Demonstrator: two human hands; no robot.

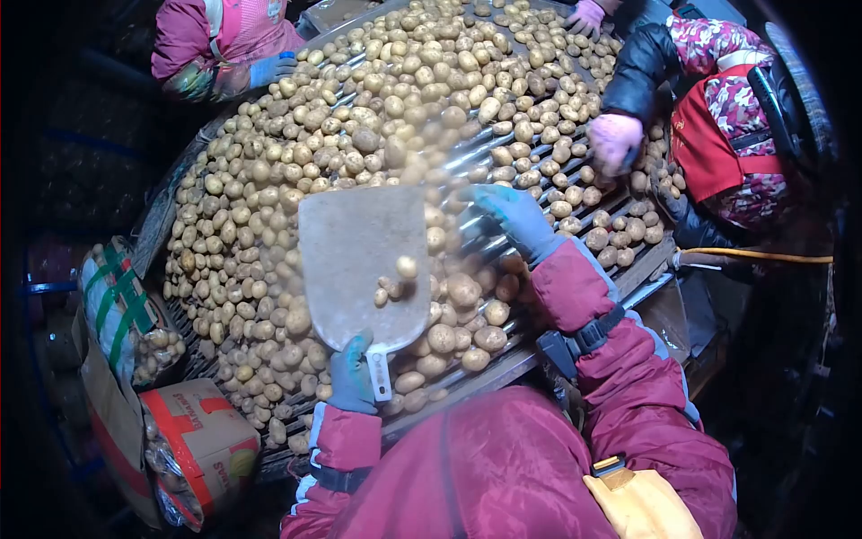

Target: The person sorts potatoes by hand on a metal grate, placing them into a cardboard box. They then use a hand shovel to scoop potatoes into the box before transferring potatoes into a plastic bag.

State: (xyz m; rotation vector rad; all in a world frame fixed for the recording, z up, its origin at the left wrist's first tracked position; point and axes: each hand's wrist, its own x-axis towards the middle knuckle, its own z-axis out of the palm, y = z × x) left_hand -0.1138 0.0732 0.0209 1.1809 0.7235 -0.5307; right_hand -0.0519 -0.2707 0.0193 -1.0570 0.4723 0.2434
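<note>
My left hand (353, 373), in a grey-blue glove, is closed around the short white handle of a wide, flat grey scoop (359, 242). A few small potatoes (389, 289) lie on the scoop's blade, which extends forward over the heap of potatoes (269, 207). To the right of the blade, my right hand (516, 216), gloved in the same way, reaches over metal rollers (480, 148) with its fingers stretched out and slightly blurred. I see nothing held in it. Larger potatoes (462, 292) sit just below that hand, near the table's front edge.
Across the sorting table, a co-worker's pink-gloved hand (616, 142) is among potatoes at right, another pink glove (588, 16) at the top. A co-worker's blue glove (272, 69) is at upper left. Cardboard boxes (202, 431) with bagged potatoes stand at lower left; a yellow cord (763, 256) runs right.
</note>
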